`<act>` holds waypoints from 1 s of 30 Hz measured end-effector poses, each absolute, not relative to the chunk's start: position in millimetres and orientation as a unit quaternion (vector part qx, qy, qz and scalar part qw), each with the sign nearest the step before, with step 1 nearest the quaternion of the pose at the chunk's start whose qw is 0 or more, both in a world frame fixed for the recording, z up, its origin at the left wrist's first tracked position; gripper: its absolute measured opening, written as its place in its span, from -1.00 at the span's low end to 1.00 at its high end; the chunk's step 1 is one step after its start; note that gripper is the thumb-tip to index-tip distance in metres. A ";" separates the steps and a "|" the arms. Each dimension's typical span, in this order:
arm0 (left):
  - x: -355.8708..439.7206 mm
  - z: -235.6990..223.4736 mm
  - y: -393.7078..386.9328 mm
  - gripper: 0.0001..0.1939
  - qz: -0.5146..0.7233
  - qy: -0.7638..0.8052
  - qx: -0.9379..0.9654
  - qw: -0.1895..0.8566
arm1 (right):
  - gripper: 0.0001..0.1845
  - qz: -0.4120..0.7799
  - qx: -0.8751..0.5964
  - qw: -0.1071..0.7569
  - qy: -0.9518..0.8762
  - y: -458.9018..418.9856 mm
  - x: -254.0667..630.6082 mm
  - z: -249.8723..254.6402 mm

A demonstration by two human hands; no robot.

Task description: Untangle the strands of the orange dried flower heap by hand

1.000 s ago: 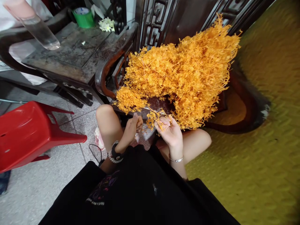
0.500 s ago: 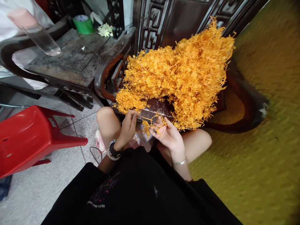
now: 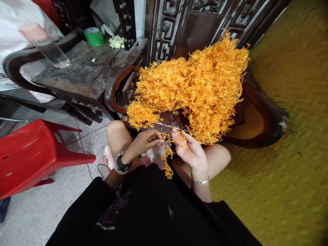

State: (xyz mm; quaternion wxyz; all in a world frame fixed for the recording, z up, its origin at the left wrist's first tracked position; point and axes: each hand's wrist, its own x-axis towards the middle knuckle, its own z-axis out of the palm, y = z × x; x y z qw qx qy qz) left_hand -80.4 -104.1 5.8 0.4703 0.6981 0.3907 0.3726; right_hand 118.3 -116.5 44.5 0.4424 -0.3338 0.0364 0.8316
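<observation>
- Fingers: left hand (image 3: 145, 141) pinching a stringy orange sprig (image 3: 167, 152); right hand (image 3: 191, 153) loosely spread against it.
- Orange heap (image 3: 192, 85): on wooden seat (image 3: 174, 120), beyond.
- Sprig: between hands; probably light, flexible, easily snapped; best pinched at one end.

Black shirt (image 3: 148, 208), black wristband (image 3: 122, 165), silver bangle (image 3: 201, 182).

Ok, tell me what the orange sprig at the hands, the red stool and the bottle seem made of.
Orange sprig: plant matter or soft plastic, can't tell which; matte, with thin, branching strands.
Red stool: likely moulded plastic, glossy, judging by its even colour and bright highlights.
Bottle: clear plastic or glass, smooth and see-through; its pink cap looks like opaque plastic.
</observation>
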 end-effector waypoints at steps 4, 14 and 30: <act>-73.8 2.3 -103.5 -0.75 0.331 0.368 0.698 0.518 | -0.66 0.828 -0.331 0.451 -0.029 -118.0 132.4 51.5; -46.7 1.9 -113.4 -0.67 0.387 0.349 0.618 0.588 | -0.72 0.833 -0.321 0.446 -0.059 -119.2 131.3 45.0; -62.9 25.7 -125.9 -0.69 0.339 0.341 0.808 0.339 | -0.81 0.386 -0.515 0.577 -0.503 -144.6 136.6 33.6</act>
